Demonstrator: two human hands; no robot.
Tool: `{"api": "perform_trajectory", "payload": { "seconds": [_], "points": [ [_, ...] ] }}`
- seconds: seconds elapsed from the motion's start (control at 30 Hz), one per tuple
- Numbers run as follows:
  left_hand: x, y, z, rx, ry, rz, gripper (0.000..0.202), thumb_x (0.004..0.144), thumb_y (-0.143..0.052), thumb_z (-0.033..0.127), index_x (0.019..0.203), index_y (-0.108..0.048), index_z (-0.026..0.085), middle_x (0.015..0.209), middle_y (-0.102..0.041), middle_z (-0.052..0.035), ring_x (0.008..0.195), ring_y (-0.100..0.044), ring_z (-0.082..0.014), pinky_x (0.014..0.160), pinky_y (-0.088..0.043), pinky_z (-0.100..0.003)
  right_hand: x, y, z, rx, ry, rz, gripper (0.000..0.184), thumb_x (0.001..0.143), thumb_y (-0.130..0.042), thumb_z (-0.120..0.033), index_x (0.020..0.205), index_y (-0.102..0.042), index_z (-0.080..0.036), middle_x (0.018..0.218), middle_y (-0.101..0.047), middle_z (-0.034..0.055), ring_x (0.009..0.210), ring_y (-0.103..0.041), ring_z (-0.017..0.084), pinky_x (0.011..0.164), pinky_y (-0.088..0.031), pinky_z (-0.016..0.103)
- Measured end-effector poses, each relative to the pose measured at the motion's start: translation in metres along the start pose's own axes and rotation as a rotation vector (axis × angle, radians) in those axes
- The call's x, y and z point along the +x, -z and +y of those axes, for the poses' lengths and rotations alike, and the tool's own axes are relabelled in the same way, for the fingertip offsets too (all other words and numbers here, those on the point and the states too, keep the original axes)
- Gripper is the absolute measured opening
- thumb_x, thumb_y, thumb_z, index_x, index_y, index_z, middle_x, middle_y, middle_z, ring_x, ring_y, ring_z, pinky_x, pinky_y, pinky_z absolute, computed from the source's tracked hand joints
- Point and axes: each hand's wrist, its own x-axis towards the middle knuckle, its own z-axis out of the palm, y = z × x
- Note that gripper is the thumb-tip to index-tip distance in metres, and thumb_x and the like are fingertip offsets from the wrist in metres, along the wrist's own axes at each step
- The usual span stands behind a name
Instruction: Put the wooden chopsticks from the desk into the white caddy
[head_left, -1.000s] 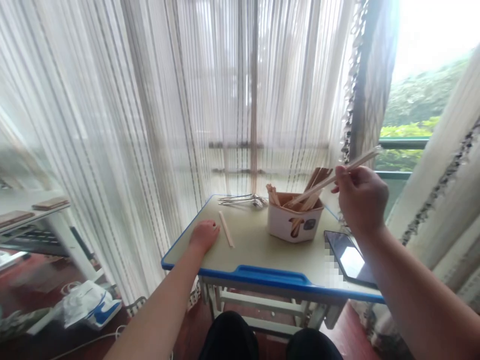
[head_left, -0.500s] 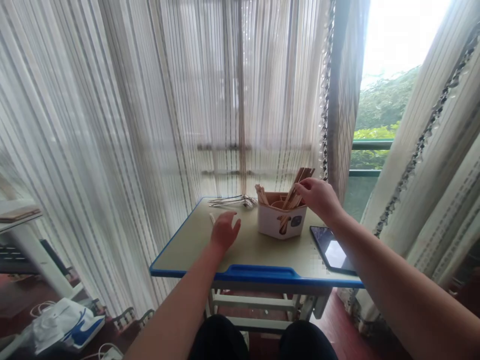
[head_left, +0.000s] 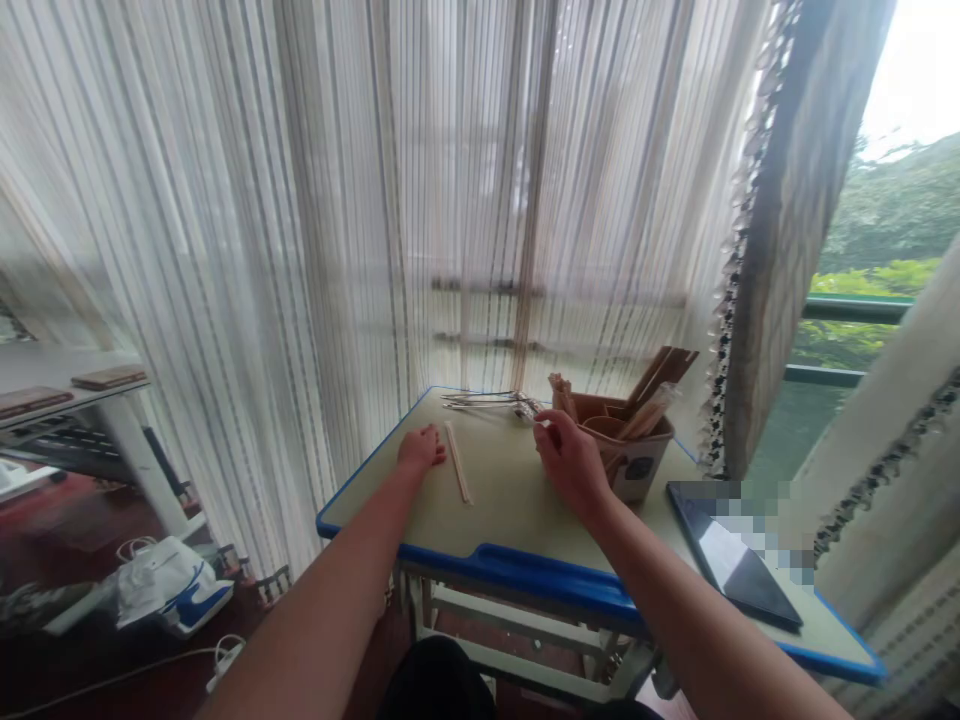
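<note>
My left hand [head_left: 420, 449] rests on the small table [head_left: 495, 560], fingers curled loosely, just left of a pair of pale wooden chopsticks [head_left: 457, 474] lying flat. My right hand [head_left: 568, 462] hovers in front of the white holder [head_left: 636, 458] full of wooden chopsticks and utensils; its fingers pinch together near the metal utensils [head_left: 487, 401], and what they hold, if anything, is too small to make out. Brown chopsticks [head_left: 660, 372] stick up out of the holder.
A dark phone [head_left: 731, 565] lies on the table's right side. Sheer striped curtains [head_left: 375, 200] hang close behind and to the left of the table. A white shelf [head_left: 75, 400] and a white-and-blue bag [head_left: 169, 595] stand on the floor at left.
My right hand let go of the chopsticks in the holder and moved left in front of it. My left hand came down from the air to the table beside the pale chopsticks.
</note>
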Motion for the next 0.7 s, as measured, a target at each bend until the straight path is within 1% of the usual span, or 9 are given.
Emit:
{"api": "perform_trajectory", "payload": {
  "seconds": [0.07,0.17,0.27,0.33,0.4,0.5,0.57,0.63,0.7],
  "points": [
    [0.007,0.008,-0.006,-0.073,0.026,-0.019,0.025,0.088,-0.038,0.024,0.087,-0.059,0.010,0.083,-0.067,-0.0105,0.065,-0.065,-0.0129,0.057,-0.054,-0.024,0.007,-0.032,-0.003,-0.027,-0.037,-0.166,0.027,0.086,-0.041,-0.036,0.099,-0.059,-0.020,0.074,-0.065,0.0032,0.068,-0.060,0.016,0.063,-0.041,0.025],
    [0.011,0.009,-0.014,-0.118,-0.016,0.023,0.022,0.086,-0.042,0.024,0.089,-0.059,0.011,0.088,-0.067,-0.0096,0.064,-0.065,-0.0116,0.054,-0.054,-0.022,0.012,-0.081,-0.008,-0.156,-0.086,-0.447,0.035,0.081,-0.048,-0.042,0.103,-0.060,-0.018,0.089,-0.067,0.0082,0.081,-0.062,0.019,0.070,-0.042,0.028],
    [0.011,0.006,-0.021,-0.028,-0.095,0.082,0.020,0.083,-0.047,0.027,0.088,-0.061,0.015,0.087,-0.067,-0.0083,0.068,-0.065,-0.0141,0.057,-0.053,-0.024,0.008,-0.114,-0.011,-0.314,-0.083,-0.538,0.043,0.077,-0.050,-0.049,0.102,-0.061,-0.016,0.102,-0.064,0.0136,0.093,-0.060,0.025,0.074,-0.044,0.033],
    [0.012,0.005,-0.023,0.108,-0.193,0.116,0.020,0.081,-0.049,0.025,0.093,-0.062,0.017,0.088,-0.068,-0.0072,0.075,-0.065,-0.0153,0.065,-0.053,-0.025,0.008,-0.120,-0.010,-0.383,-0.078,-0.556,0.034,0.081,-0.045,-0.041,0.097,-0.062,-0.017,0.102,-0.065,0.0133,0.094,-0.060,0.026,0.073,-0.044,0.035],
    [0.013,0.004,-0.025,0.196,-0.225,0.154,0.023,0.080,-0.049,0.023,0.098,-0.062,0.019,0.089,-0.069,-0.0059,0.080,-0.065,-0.0157,0.073,-0.052,-0.026,0.010,-0.115,-0.006,-0.462,-0.113,-0.595,0.029,0.082,-0.042,-0.033,0.092,-0.064,-0.017,0.098,-0.066,0.0135,0.091,-0.062,0.026,0.071,-0.045,0.035],
    [0.016,0.004,-0.026,0.256,-0.201,0.156,0.024,0.078,-0.049,0.021,0.100,-0.061,0.019,0.087,-0.069,-0.0044,0.081,-0.065,-0.0156,0.076,-0.050,-0.026,0.017,-0.101,0.001,-0.583,-0.189,-0.652,0.030,0.079,-0.043,-0.030,0.089,-0.066,-0.015,0.098,-0.066,0.0166,0.091,-0.062,0.030,0.069,-0.046,0.038],
    [0.017,0.003,-0.027,0.276,-0.192,0.134,0.023,0.078,-0.050,0.021,0.097,-0.062,0.019,0.086,-0.069,-0.0043,0.080,-0.064,-0.0155,0.076,-0.049,-0.026,0.018,-0.096,0.005,-0.591,-0.235,-0.664,0.031,0.080,-0.041,-0.030,0.089,-0.066,-0.013,0.099,-0.066,0.0177,0.091,-0.062,0.032,0.068,-0.046,0.039],
    [0.018,0.003,-0.028,0.281,-0.193,0.119,0.022,0.078,-0.050,0.022,0.096,-0.062,0.018,0.087,-0.069,-0.0046,0.078,-0.064,-0.0153,0.076,-0.049,-0.027,0.017,-0.095,0.009,-0.526,-0.281,-0.618,0.033,0.081,-0.038,-0.029,0.093,-0.064,-0.013,0.096,-0.066,0.0176,0.088,-0.063,0.031,0.068,-0.046,0.038],
    [0.017,0.003,-0.029,0.280,-0.199,0.112,0.022,0.078,-0.049,0.021,0.096,-0.062,0.018,0.086,-0.069,-0.0049,0.077,-0.064,-0.0151,0.075,-0.048,-0.027,0.015,-0.099,0.013,-0.414,-0.307,-0.522,0.037,0.083,-0.034,-0.026,0.107,-0.059,-0.011,0.089,-0.067,0.0167,0.081,-0.064,0.028,0.066,-0.045,0.036]
  ]
}}
